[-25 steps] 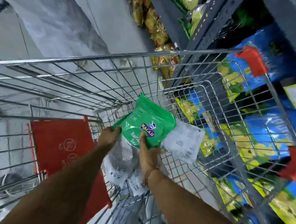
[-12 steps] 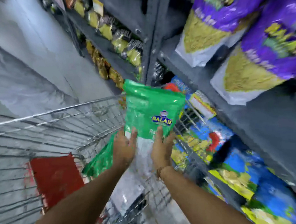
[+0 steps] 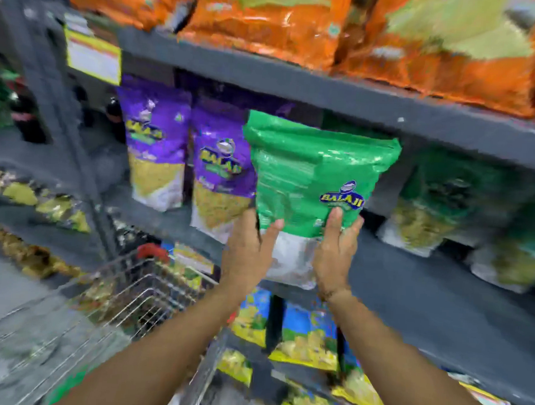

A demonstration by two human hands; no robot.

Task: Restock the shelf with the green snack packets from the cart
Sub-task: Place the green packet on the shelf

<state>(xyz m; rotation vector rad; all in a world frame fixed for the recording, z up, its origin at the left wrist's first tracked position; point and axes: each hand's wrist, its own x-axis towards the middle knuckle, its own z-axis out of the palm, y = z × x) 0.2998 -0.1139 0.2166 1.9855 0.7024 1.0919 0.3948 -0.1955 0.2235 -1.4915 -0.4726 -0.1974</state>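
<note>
A green snack packet (image 3: 311, 177) with a blue Balaji logo and a clear lower half is held upright in front of the grey middle shelf (image 3: 411, 280). My left hand (image 3: 249, 251) grips its lower left edge and my right hand (image 3: 335, 253) grips its lower right edge. The packet sits between purple packets (image 3: 221, 168) on its left and more green packets (image 3: 454, 195) standing on the shelf to its right. The wire cart (image 3: 122, 300) is at the lower left, blurred, with a trace of green inside it.
Orange packets (image 3: 271, 18) fill the shelf above, whose grey front edge (image 3: 298, 85) runs just over the held packet. Blue and yellow packets (image 3: 302, 332) stand on the lower shelf. A yellow price tag (image 3: 93, 54) hangs at upper left. Grey floor lies to the left.
Both hands have lifted the green packet out of the cart and up to the middle shelf level. My view has swung from the cart up to the shelves.
</note>
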